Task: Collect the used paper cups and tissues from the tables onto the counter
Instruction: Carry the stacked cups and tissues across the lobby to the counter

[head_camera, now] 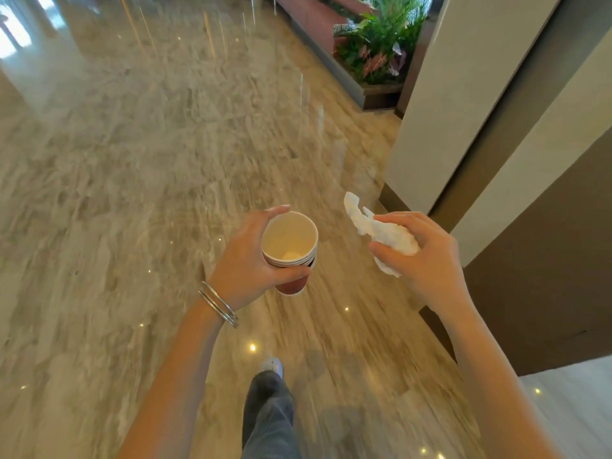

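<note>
The person is walking across a polished stone floor (139, 167), carrying the collected rubbish; no table or counter is showing in the view, so this looks like the carrying leg between them.

The left hand (246, 260) is wrapping around a nested stack of paper cups (291, 250), thumb under the rims and fingers curling over the far side, so the grip is closed on the stack. Several rolled rims are showing one below another, the insides are pale cream, and the lowest cup's outer wall is dark red. The top cup looks almost empty, with only a pale patch at its bottom.

The right hand (420, 256) is closing loosely on a crumpled white tissue (387, 233), one ragged end sticking up past the fingers and another hanging below the thumb.

To do this stretch well, the stack probably wants keeping upright, since dregs could run out and the glossy floor looks slippery. Thin paper walls dent easily, so a firm but light squeeze near the stiffer rims seems wisest. The tissue is soft and light; bunching its loose ends into the palm would likely stop pieces dropping.

A planter of green and pink plants (377, 51) is standing ahead by a pale wall panel (440, 104) on the right.
</note>
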Available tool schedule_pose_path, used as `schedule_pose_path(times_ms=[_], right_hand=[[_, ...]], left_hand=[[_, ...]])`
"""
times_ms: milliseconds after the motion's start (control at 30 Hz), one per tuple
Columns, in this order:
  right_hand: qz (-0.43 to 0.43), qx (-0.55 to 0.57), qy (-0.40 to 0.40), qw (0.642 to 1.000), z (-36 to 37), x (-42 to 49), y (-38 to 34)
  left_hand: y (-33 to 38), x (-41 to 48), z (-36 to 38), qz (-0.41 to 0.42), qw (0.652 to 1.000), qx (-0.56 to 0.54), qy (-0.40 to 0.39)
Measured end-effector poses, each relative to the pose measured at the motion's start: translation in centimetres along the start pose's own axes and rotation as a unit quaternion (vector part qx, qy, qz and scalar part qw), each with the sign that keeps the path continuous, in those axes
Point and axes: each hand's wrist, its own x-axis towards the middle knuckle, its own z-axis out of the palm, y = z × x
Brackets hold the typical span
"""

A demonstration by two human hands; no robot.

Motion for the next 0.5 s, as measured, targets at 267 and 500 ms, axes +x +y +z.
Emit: schedule_pose_path(times_ms=[267, 500], right_hand=[[0.015, -0.008, 0.047, 0.999, 6.9, 17.5, 4.3], [0.025, -0.025, 0.085, 0.996, 9.8, 32.3, 5.6]], left_hand=[[-8.8, 18.8, -1.6, 0.032, 0.998, -0.020, -0.044], [-12.6, 35.9, -3.7, 0.070, 0.994, -0.020, -0.077]])
